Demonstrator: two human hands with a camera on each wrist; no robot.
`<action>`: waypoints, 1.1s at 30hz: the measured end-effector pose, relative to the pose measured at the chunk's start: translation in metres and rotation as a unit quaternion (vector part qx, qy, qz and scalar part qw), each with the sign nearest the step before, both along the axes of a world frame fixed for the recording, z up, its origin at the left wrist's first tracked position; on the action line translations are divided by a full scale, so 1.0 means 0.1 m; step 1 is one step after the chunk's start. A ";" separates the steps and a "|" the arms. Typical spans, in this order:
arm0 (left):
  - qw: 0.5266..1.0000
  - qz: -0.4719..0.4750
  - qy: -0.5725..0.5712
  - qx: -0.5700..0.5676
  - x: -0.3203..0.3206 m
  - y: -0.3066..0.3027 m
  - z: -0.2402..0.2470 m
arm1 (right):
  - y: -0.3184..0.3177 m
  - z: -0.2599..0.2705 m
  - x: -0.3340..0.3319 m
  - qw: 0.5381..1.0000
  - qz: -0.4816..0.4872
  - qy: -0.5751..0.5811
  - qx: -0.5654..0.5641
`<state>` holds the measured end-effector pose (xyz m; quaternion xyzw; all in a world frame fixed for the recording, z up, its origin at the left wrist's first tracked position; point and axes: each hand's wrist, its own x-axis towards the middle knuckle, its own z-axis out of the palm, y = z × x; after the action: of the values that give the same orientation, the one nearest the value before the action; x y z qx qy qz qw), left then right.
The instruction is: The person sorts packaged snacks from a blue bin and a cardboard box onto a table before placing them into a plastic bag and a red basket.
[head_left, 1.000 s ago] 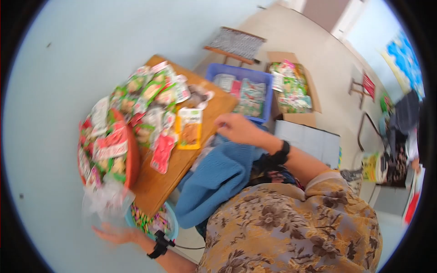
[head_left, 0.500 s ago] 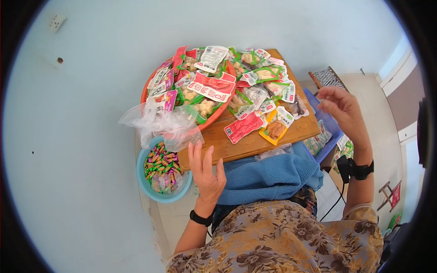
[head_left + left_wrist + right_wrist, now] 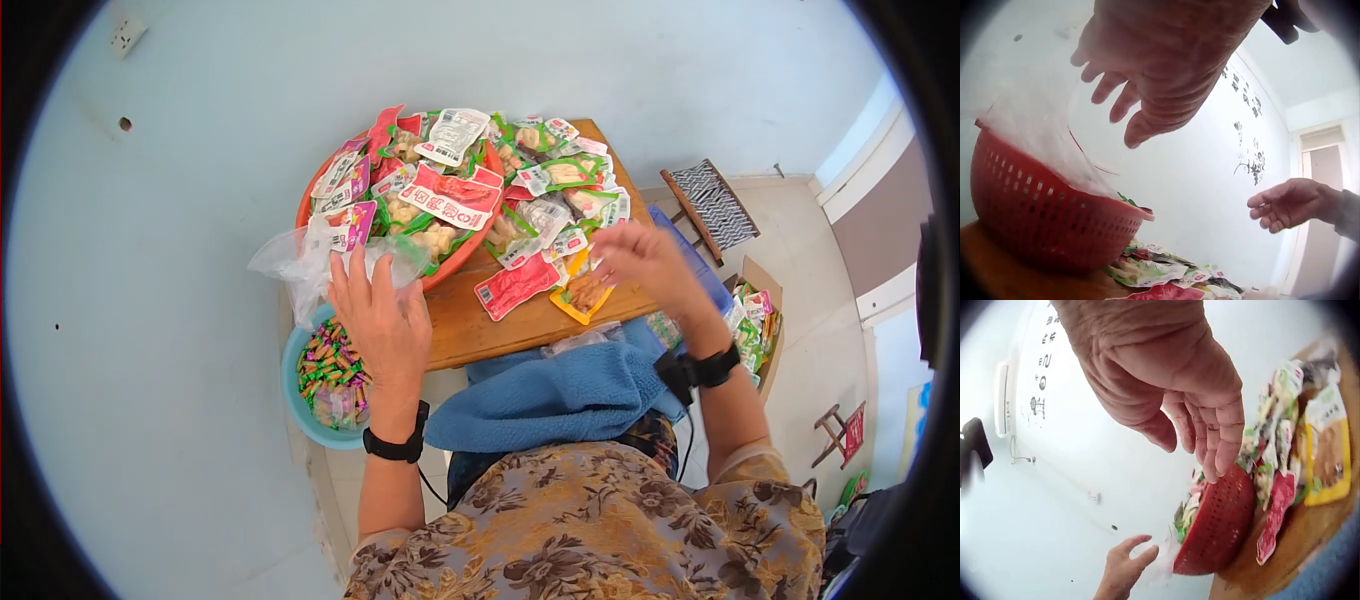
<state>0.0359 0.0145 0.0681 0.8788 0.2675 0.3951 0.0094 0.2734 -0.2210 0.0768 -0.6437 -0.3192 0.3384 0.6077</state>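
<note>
My left hand (image 3: 380, 318) is raised with fingers spread, right by the clear plastic bags (image 3: 285, 262) draped over the edge of a red perforated basket (image 3: 1054, 215). Snack packets (image 3: 450, 200) in pink, white and green fill that basket. Over the right part of the wooden table (image 3: 455, 345) hovers my right hand (image 3: 655, 268), its fingers loosely bent and holding nothing in the right wrist view. Just below it lie a yellow-edged packet (image 3: 578, 300) and a pink packet (image 3: 515, 288). More packets (image 3: 570, 172) are heaped beside the basket.
A light-blue basin (image 3: 292, 385) of small wrapped sweets stands below the table's left corner. Blue cloth (image 3: 560, 395) covers my lap. To the right are a blue bin (image 3: 712, 288), a carton (image 3: 775, 345) of packets and a woven stool (image 3: 712, 205). A wall rises behind the table.
The head view has swung from the floor at the right back to the table. Since half a second ago, my left hand has moved toward the plastic bags and my right hand leftward over the packets.
</note>
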 end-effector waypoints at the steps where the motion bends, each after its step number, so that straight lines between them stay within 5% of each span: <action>1: 1.000 -0.004 0.000 -0.001 0.02 0.03 -0.02 | 0.00 -0.15 -0.10 0.999 0.015 0.036 -0.004; 9: 0.985 0.013 0.170 -0.036 0.12 0.24 -0.17 | -0.15 -0.51 -0.53 0.991 0.003 0.108 -0.079; 22: 0.993 0.059 0.102 -0.015 -0.03 0.26 -0.32 | -0.12 -0.61 -0.48 0.992 -0.024 0.100 -0.080; 29: 1.000 -0.016 0.004 0.006 -0.06 0.38 -0.36 | 0.21 -0.63 -0.62 0.993 0.017 0.089 -0.081; 33: 0.997 -0.038 -0.019 0.065 -0.08 0.23 -0.19 | 0.54 -0.48 -0.82 0.999 -0.001 -0.049 0.019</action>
<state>0.0282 0.0374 0.0494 0.8793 0.2074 0.4279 -0.0273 0.1918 -0.1667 0.0289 -0.6485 -0.3542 0.2992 0.6037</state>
